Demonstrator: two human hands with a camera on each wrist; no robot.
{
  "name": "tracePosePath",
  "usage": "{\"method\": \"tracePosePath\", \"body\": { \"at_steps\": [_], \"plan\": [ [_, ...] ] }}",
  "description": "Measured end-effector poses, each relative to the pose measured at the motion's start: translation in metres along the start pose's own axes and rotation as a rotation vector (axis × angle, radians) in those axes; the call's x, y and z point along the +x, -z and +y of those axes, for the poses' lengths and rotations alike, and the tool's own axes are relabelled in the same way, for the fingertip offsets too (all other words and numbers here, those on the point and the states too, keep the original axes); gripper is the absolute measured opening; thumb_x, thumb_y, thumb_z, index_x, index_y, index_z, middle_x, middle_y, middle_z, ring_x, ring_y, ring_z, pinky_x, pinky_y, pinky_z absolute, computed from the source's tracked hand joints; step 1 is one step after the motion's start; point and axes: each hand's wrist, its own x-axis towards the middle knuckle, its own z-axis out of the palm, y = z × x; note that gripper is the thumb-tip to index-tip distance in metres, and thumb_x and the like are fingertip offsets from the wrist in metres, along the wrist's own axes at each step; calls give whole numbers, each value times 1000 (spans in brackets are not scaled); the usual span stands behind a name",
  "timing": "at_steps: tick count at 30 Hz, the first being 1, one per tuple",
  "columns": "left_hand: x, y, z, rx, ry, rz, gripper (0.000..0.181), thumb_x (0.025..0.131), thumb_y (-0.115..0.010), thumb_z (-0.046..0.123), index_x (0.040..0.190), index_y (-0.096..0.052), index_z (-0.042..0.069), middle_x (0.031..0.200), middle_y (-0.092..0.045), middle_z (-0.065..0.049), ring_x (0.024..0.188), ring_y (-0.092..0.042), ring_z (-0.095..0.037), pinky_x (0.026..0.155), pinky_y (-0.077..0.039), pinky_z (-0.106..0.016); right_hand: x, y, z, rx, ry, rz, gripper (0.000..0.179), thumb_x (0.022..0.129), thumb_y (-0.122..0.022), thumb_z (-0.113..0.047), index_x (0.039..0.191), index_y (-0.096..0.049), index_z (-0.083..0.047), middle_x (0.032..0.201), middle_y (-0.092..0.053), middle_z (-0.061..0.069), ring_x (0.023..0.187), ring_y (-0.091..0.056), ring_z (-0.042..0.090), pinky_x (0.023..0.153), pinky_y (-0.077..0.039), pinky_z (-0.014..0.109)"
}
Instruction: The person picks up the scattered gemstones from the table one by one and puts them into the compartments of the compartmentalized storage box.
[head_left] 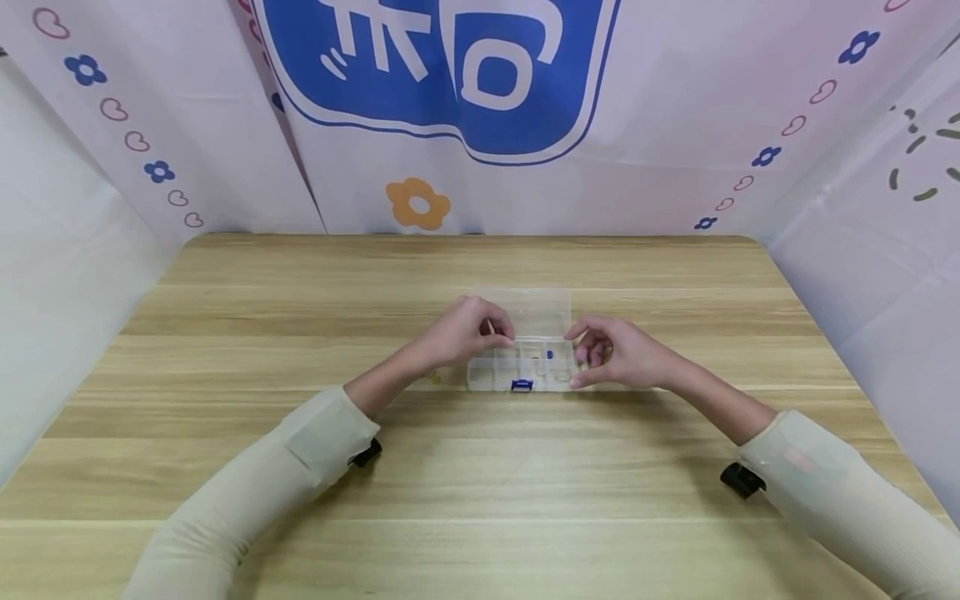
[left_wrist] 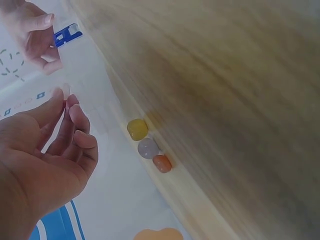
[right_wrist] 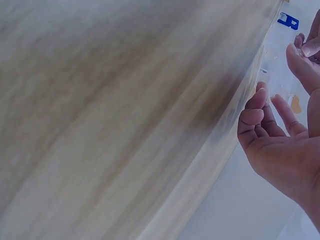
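A clear plastic compartment box [head_left: 482, 379] with a blue latch [head_left: 522, 385] sits on the table, its lid [head_left: 536, 307] folded back. Above its left compartments, my left hand [head_left: 467, 332] pinches a small pale translucent bead [left_wrist: 66, 90] between thumb and fingertips. My right hand [head_left: 633, 354] holds the box's right end, thumb at the near corner and index finger at the far one. A blue piece [head_left: 550, 355] and pale rings [head_left: 562, 377] lie in the right compartments. Left of the box rest a yellow bead [left_wrist: 137, 129], a lilac bead [left_wrist: 148, 148] and an orange bead [left_wrist: 162, 163].
The wooden table [head_left: 480, 500] spreads around the box on all sides. A white printed cloth [head_left: 637, 192] hangs behind its far edge, with more white cloth at both sides. Dark wrist cameras [head_left: 742, 480] sit under the cream sleeves.
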Motion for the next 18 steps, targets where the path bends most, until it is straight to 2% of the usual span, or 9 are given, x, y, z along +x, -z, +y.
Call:
{"method": "tracePosePath", "body": {
  "at_steps": [7, 18],
  "plan": [
    [2, -1, -2, 20, 9, 8, 8, 97, -73, 6, 94, -79, 1, 87, -74, -8, 73, -63, -14, 67, -51, -24, 0, 1, -2, -21, 4, -1, 57, 79, -90, -7, 124, -59, 9, 93, -65, 13, 78, -57, 20, 68, -49, 24],
    [2, -2, -3, 43, 14, 0, 7, 97, -73, 6, 96, -79, 3, 89, -75, -5, 76, -64, -14, 69, -53, -24, -1, 1, -5, -20, 4, -4, 55, 79, -90, -6, 123, -59, 9, 92, -65, 13, 78, -57, 20, 69, -49, 24]
  ]
}}
